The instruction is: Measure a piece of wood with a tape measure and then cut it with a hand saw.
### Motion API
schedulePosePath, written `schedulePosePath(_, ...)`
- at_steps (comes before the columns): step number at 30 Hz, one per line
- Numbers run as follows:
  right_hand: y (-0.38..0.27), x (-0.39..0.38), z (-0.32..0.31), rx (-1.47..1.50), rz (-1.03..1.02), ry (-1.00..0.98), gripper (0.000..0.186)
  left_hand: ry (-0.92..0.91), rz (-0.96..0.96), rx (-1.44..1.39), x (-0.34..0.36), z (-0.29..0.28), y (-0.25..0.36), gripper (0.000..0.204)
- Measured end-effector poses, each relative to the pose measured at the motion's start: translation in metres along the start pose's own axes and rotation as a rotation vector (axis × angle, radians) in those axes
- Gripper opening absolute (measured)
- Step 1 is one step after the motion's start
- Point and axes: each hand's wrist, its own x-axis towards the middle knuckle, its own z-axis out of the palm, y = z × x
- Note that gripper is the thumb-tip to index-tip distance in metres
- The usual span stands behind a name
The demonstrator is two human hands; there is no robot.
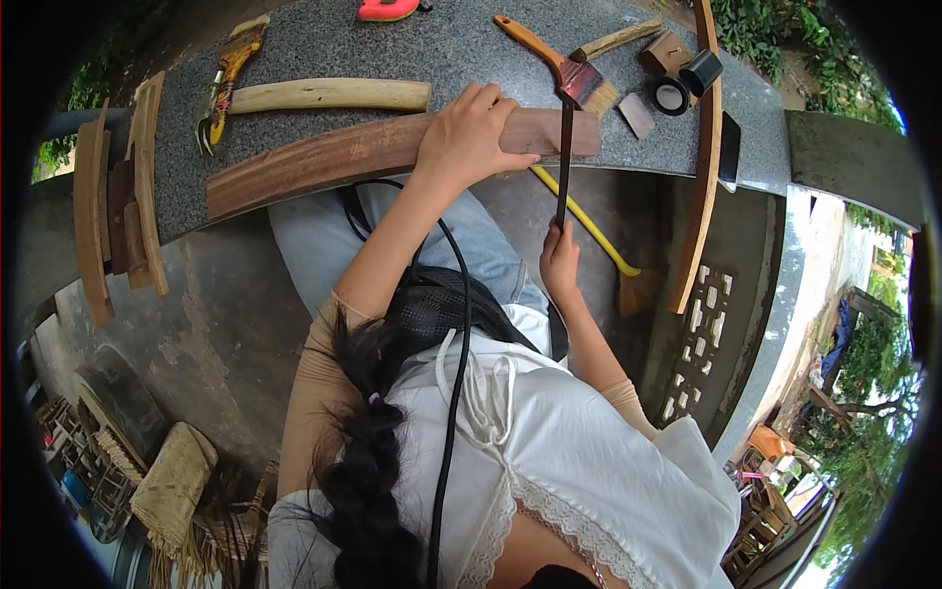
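Observation:
My left hand [471,137] lies over a long dark-brown wooden plank [314,167] near the front edge of the speckled stone tabletop [343,34], fingers bent over it. My right hand [561,257] grips the lower end of a long, narrow dark bar [565,172], possibly a file, which crosses the plank's right part. Beyond the plank are an orange-handled brush [535,39] and a pale curved length of wood [334,93].
A red tool [388,8], worn brush [235,69], wooden blocks, black cylinders [670,95] and a pale piece [636,115] share the table. Long strips stand at left [93,226] and right [692,245]. Below lie a yellow-handled broom [589,221] and a black cable [446,422].

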Motion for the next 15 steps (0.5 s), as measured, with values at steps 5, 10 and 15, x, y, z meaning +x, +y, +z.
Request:
schedulePosePath(5, -0.048, 0.037, -0.007, 0.033, -0.135, 0.096, 0.012, 0.017, 0.018, -0.021, -0.001, 0.000, 0.002, 0.054)
schedulePosePath(10, 0.034, -0.034, 0.003, -0.015, -0.007, 0.020, 0.013, 0.008, 0.021, -0.008, -0.001, 0.001, 0.002, 0.054)
schedulePosePath(15, -0.036, 0.024, -0.004, -0.026, -0.065, 0.084, 0.012, 0.017, 0.031, -0.006, 0.000, 0.000, 0.002, 0.054)
